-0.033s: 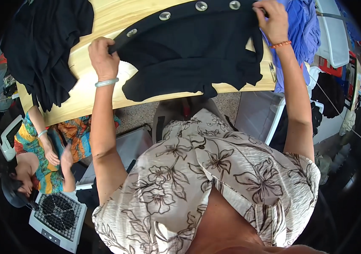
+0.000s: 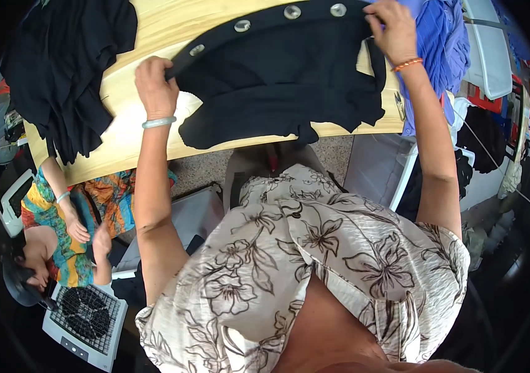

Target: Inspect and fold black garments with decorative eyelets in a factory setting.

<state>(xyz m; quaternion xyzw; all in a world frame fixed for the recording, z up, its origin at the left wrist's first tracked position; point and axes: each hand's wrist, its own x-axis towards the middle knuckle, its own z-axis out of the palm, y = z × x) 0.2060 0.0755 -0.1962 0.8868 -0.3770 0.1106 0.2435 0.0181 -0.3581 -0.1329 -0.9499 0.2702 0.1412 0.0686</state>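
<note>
A black garment (image 2: 277,78) lies spread on the table in front of me, with its lower edge uneven and close to the table's near side. Along its far, curved band sit several round, shiny buttons (image 2: 292,12). My left hand (image 2: 156,88) pinches the band's left end between thumb and fingers, a pale bangle on that wrist. At the far right end, my right hand (image 2: 394,31) grips the other end of the band with bent fingers; an orange beaded bracelet circles that wrist. The band bows away from me between both hands.
Black cloth (image 2: 69,68) is heaped at the left of the wooden table (image 2: 171,22). Purple-blue fabric (image 2: 442,46) lies at the right, near small thread snips (image 2: 400,105). Another person (image 2: 78,217) in a colourful top sits at lower left by a fan unit (image 2: 86,311).
My hands have come slightly closer together: the left shifted right, the right shifted left. The buttoned band bows a bit more.
</note>
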